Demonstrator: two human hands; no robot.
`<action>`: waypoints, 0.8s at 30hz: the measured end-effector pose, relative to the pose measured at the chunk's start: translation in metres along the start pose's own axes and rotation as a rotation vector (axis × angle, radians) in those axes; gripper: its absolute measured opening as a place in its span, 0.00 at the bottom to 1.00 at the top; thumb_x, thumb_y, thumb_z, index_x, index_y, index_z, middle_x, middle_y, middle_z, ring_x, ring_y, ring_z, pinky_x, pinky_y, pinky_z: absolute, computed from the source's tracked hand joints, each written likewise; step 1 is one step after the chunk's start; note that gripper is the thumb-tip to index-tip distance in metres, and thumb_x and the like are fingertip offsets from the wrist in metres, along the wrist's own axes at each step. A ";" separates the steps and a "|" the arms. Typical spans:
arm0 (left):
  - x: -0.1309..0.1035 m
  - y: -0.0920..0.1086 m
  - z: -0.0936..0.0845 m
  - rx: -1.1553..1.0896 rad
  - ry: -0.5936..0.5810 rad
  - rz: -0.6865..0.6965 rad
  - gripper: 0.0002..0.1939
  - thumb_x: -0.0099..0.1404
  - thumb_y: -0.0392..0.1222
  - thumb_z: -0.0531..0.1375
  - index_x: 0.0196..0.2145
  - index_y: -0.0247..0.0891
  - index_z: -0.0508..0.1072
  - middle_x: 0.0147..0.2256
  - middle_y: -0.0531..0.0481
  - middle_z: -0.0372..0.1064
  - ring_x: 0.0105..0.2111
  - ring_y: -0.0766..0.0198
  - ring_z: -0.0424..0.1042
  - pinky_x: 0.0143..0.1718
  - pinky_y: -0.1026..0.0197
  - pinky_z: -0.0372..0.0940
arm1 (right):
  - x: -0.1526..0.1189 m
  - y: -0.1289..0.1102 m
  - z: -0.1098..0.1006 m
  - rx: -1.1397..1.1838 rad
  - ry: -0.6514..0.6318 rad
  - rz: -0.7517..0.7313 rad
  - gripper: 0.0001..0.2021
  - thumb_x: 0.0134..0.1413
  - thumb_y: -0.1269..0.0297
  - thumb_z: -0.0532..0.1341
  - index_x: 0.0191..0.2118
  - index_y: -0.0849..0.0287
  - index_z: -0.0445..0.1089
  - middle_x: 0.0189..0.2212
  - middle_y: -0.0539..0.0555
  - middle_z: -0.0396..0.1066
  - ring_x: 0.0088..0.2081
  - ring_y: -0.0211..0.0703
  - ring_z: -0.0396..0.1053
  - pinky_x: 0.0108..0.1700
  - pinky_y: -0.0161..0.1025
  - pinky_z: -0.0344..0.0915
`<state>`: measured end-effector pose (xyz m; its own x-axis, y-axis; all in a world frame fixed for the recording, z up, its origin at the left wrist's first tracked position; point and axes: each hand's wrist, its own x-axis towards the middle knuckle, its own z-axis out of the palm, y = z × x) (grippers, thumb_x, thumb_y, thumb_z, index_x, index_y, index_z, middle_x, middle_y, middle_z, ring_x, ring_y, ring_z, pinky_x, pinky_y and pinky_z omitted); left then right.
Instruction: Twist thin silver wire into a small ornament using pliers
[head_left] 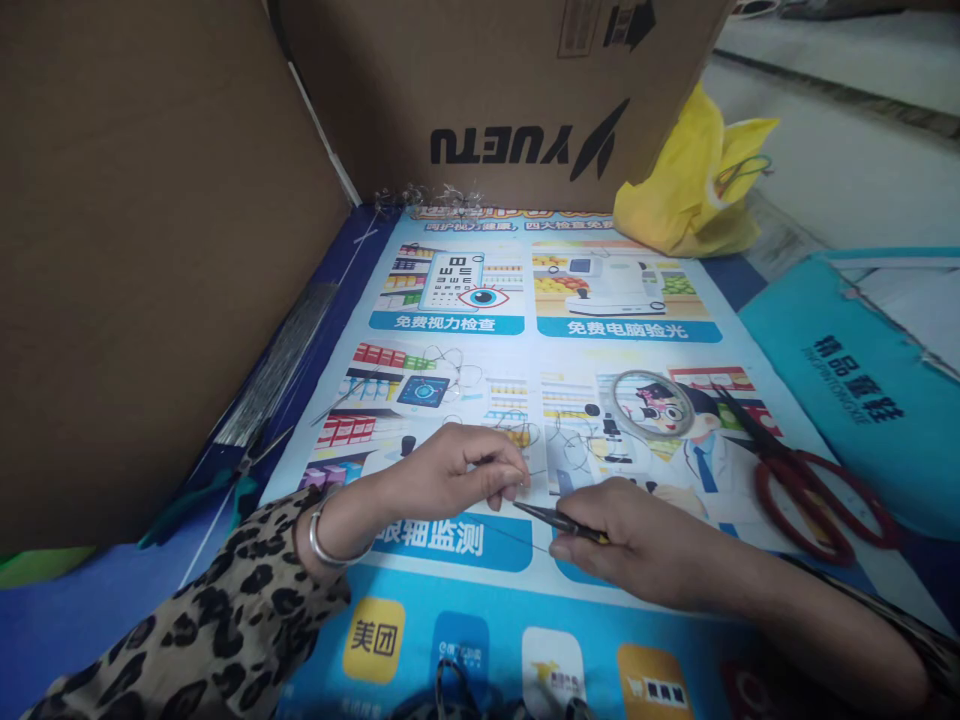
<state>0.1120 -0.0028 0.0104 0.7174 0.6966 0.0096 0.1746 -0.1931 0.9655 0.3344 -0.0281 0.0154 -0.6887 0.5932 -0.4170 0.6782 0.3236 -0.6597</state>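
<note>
My left hand (457, 470), below a silver bangle (330, 540), is closed in a pinch on a thin wire, of which very little shows at the fingertips. My right hand (637, 540) grips needle-nose pliers (559, 519) with dark, pointed jaws. Their tip points left, just below and right of my left fingertips. Bent wire pieces (450, 368) lie on the printed poster (536, 400) beyond my hands, with more tangled wire (574, 440) between them. A round wire coil (616, 400) rests farther right.
Red-handled scissors (802, 490) lie right of my right hand. On the left are a bundle of straight wires (277, 370) and green-handled pliers (240, 490). Cardboard (510, 90) walls the back and left. A yellow bag (690, 190) and teal box (840, 370) stand right.
</note>
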 end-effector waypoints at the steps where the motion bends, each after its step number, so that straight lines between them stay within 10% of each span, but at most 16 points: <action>1: 0.001 -0.001 0.001 -0.029 0.032 -0.026 0.11 0.66 0.41 0.50 0.31 0.33 0.68 0.26 0.51 0.67 0.24 0.73 0.66 0.27 0.69 0.63 | 0.000 -0.001 0.000 -0.061 0.033 0.001 0.17 0.57 0.54 0.50 0.24 0.60 0.60 0.20 0.48 0.62 0.22 0.33 0.58 0.24 0.32 0.46; 11: 0.003 -0.003 0.003 0.001 0.181 -0.127 0.12 0.65 0.42 0.49 0.31 0.34 0.68 0.24 0.52 0.64 0.24 0.71 0.62 0.26 0.67 0.60 | 0.003 0.010 0.003 -0.802 0.678 -0.139 0.06 0.52 0.66 0.57 0.28 0.59 0.68 0.25 0.54 0.66 0.31 0.45 0.62 0.34 0.40 0.51; 24: 0.005 0.002 0.005 0.517 0.117 -0.069 0.13 0.65 0.39 0.47 0.26 0.36 0.66 0.24 0.53 0.64 0.25 0.69 0.62 0.27 0.64 0.56 | 0.002 0.009 -0.001 -1.047 0.731 -0.179 0.06 0.54 0.70 0.55 0.29 0.59 0.69 0.24 0.53 0.62 0.30 0.44 0.55 0.35 0.42 0.49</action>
<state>0.1193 -0.0030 0.0112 0.6178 0.7863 0.0080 0.5494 -0.4389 0.7110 0.3390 -0.0234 0.0090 -0.7164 0.6381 0.2822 0.6976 0.6639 0.2695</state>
